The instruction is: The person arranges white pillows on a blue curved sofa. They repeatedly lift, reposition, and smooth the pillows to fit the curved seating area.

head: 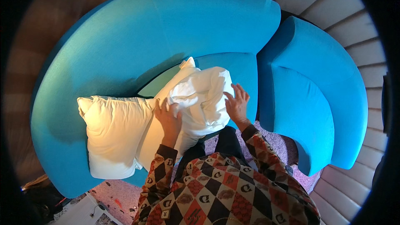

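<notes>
A bunched white cloth [203, 100], which looks like a pillowcase, lies loosely gathered over a white pillow [156, 140]. My left hand [169, 120] is at the cloth's left edge, above the pillow, with its fingers apart. Its fingertips are close to the fabric folds, and whether they touch cannot be made out. At the right edge of the cloth is my right hand [238, 104], fingers spread and slightly curled, with no cloth seen in its grasp. A second plump white pillow [115, 134] leans on the sofa to the left, overlapping the first.
A curved blue sofa [187, 15] wraps around the pillows. To the right stands another blue sofa section [306, 97], against a padded wall [372, 78]. Pinkish carpet [118, 197] shows below. Printed sheets [84, 211] lie at the lower left.
</notes>
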`<act>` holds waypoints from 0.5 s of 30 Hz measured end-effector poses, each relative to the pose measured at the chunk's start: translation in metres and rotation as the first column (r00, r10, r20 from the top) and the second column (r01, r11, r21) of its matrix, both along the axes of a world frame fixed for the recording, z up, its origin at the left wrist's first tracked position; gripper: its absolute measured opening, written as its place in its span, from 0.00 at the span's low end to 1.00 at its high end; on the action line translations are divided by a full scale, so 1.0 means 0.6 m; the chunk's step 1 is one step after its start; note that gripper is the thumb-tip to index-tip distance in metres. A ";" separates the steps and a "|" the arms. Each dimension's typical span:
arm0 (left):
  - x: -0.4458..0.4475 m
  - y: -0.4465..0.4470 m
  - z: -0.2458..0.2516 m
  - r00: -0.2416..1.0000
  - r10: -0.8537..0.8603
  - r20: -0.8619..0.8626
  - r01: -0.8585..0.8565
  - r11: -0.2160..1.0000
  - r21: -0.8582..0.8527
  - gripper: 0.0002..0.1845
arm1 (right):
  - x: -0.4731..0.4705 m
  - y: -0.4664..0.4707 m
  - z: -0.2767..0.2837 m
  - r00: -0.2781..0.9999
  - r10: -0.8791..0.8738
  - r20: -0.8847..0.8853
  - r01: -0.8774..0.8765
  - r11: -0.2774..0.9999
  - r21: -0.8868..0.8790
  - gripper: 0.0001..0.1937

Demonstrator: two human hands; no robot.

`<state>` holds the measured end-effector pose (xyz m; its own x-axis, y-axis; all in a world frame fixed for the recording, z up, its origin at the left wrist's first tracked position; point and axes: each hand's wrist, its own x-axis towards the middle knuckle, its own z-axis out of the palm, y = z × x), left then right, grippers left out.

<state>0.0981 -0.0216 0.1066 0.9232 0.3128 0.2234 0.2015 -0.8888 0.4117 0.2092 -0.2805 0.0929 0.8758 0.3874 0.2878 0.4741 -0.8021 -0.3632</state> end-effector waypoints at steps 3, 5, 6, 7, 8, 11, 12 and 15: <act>0.020 -0.047 0.006 0.992 -0.117 -0.045 0.117 0.993 0.000 0.21 | -0.010 0.022 0.007 0.997 0.068 -0.027 -0.068 0.998 -0.004 0.18; 0.043 -0.068 -0.001 0.984 -0.177 -0.032 0.178 0.984 0.016 0.21 | -0.001 0.034 -0.007 0.991 0.131 0.008 -0.131 0.991 -0.027 0.18; 0.055 -0.074 -0.011 0.979 -0.199 -0.031 0.200 0.979 0.046 0.21 | 0.006 0.039 -0.022 0.987 0.161 0.011 -0.159 0.984 -0.076 0.17; 0.067 -0.077 -0.018 0.975 -0.220 -0.023 0.221 0.972 0.079 0.22 | 0.014 0.042 -0.028 0.982 0.191 0.009 -0.189 0.977 -0.102 0.16; 0.074 -0.080 -0.025 0.977 -0.205 -0.057 0.209 0.974 0.087 0.17 | 0.022 0.045 -0.034 0.975 0.221 0.007 -0.219 0.967 -0.128 0.16; 0.082 -0.056 -0.075 0.973 -0.211 -0.100 0.228 0.947 0.225 0.11 | 0.042 0.046 -0.044 0.957 0.290 0.009 -0.286 0.948 -0.136 0.09; 0.088 -0.055 -0.066 0.977 -0.199 -0.074 0.210 0.962 0.178 0.09 | 0.048 0.042 -0.047 0.954 0.299 0.013 -0.294 0.946 -0.137 0.08; 0.077 -0.046 -0.010 0.985 -0.174 0.009 0.174 0.985 0.012 0.05 | 0.048 0.021 -0.023 0.961 0.273 0.040 -0.273 0.962 -0.005 0.03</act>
